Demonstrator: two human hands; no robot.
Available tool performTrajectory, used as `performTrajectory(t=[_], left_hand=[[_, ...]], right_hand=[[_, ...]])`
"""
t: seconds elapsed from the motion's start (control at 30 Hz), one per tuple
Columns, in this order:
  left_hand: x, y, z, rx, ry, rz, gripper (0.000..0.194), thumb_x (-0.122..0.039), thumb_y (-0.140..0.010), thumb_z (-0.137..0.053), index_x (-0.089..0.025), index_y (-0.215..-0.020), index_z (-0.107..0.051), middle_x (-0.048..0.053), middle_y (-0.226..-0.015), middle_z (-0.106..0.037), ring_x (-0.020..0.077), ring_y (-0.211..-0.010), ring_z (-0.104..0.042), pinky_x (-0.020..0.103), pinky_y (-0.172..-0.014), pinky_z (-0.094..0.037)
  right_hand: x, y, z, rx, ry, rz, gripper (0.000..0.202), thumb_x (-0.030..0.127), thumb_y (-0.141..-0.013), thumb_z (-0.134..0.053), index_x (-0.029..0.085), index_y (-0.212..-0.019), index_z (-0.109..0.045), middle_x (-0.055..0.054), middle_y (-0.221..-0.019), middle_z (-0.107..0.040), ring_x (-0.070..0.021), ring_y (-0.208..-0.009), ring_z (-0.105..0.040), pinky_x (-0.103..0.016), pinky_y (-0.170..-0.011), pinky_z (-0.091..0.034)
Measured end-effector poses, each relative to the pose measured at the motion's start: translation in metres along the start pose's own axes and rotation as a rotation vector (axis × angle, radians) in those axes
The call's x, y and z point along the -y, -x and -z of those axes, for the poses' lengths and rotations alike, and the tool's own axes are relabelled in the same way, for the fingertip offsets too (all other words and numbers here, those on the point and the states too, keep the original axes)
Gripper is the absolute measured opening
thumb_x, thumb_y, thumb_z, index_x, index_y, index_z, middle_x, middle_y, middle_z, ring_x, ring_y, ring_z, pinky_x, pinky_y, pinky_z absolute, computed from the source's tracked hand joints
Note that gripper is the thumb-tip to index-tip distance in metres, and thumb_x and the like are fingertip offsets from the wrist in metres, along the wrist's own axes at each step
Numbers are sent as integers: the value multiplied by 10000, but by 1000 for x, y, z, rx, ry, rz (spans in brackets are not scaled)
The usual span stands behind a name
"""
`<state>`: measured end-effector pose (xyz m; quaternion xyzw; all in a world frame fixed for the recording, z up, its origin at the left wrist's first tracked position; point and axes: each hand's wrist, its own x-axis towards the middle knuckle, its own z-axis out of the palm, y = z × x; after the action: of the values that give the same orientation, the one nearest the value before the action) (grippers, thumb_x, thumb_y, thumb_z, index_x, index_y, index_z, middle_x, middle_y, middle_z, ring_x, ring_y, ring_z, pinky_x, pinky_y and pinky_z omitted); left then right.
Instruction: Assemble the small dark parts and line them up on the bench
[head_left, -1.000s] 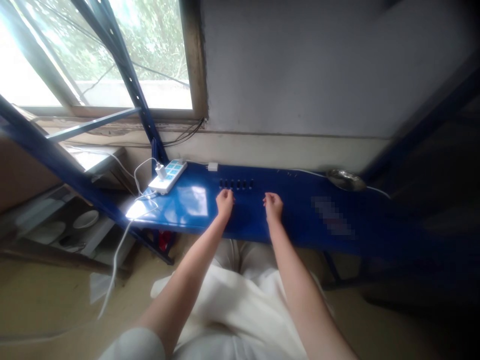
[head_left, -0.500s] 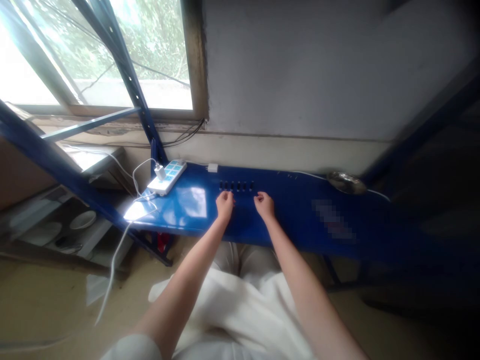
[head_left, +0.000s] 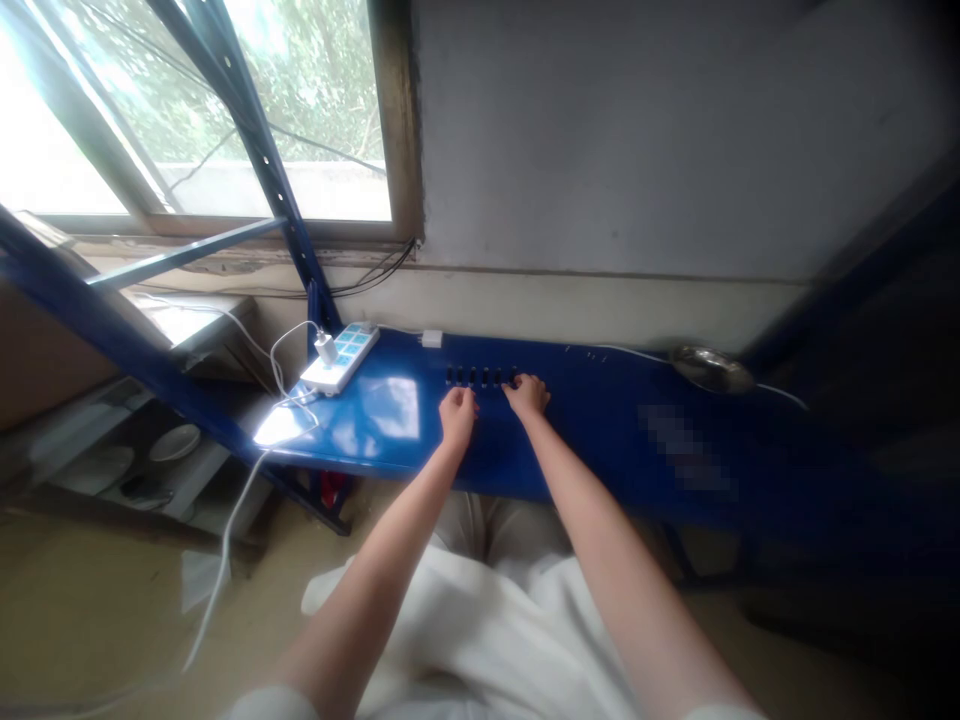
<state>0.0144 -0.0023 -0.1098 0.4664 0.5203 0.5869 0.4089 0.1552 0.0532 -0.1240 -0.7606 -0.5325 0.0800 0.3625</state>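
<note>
Several small black pieces (head_left: 472, 376) stand in a row across the blue table (head_left: 592, 440). Just in front of the row's middle is my left hand (head_left: 457, 414), its fingers curled together; whatever they hold, if anything, is too small to name. My right hand (head_left: 527, 394) reaches to the right end of the row, thumb and fingers around the last black piece, which they partly cover. A few tiny slim bits (head_left: 592, 355) lie farther back on the right.
A white power strip (head_left: 341, 360) with a plugged-in charger and cables sits at the table's left end. Behind the row is a white adapter (head_left: 432, 339). A shiny metal dish (head_left: 711, 368) is at the back right. Blue frame posts (head_left: 296, 235) rise at the left.
My right hand has moved forward and onto the rightmost black piece. My left hand stays curled before the row. The whole view has shifted slightly.
</note>
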Motion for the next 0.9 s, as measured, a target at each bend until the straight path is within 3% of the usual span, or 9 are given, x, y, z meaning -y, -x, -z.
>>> performTrajectory(t=[0.17, 0.3, 0.4, 0.53, 0.7, 0.9], left_hand=[[0, 1, 1, 14, -32, -14, 213, -325, -792, -469, -160, -676, -537, -15, -524, -523, 90, -441, -476, 200, -454, -378], [-1, 4, 0, 40, -118, -136, 248, -363, -805, -472, -165, -678, -549, -4, -562, -539, 105, -521, -512, 207, -523, -392], [-6, 9, -2, 64, -196, -282, 231, -368, -798, -504, -173, -871, -602, 4, -642, -568, 104, -565, -516, 206, -564, -393], [-11, 16, -5, 167, -264, -402, 439, -352, -765, -574, -219, -1179, -520, 8, -762, -605, 89, -530, -487, 209, -577, -401], [-8, 17, -6, 252, -251, -461, 224, -307, -791, -545, -223, -979, -633, 64, -936, -643, 154, -756, -583, 253, -731, -437], [-8, 18, -5, 229, -308, -473, 192, -287, -809, -517, -214, -963, -607, 55, -856, -629, 136, -648, -549, 243, -667, -425]], right_hand=[[0, 2, 4, 4, -23, 1, 87, 263, -682, -591, 183, -702, -619, -74, -830, -622, -227, -859, -537, -396, -787, -366], [-2, 13, 12, -70, -158, 16, 111, 280, -714, -546, 183, -721, -600, -50, -784, -646, -197, -777, -548, -346, -760, -363], [-1, 30, 22, -138, -145, 157, 132, 278, -752, -513, 179, -775, -599, -59, -794, -652, -204, -795, -544, -329, -753, -340], [0, 53, 35, -129, 14, 385, 118, 234, -788, -499, 179, -819, -598, -62, -813, -648, -210, -828, -529, -330, -766, -301], [1, 64, 42, -128, 103, 481, 109, 226, -801, -496, 176, -799, -593, -65, -801, -642, -211, -817, -524, -330, -764, -292], [-1, 64, 40, -167, -34, 498, 188, 222, -825, -424, 166, -913, -580, -69, -823, -639, -190, -814, -554, -324, -802, -325]])
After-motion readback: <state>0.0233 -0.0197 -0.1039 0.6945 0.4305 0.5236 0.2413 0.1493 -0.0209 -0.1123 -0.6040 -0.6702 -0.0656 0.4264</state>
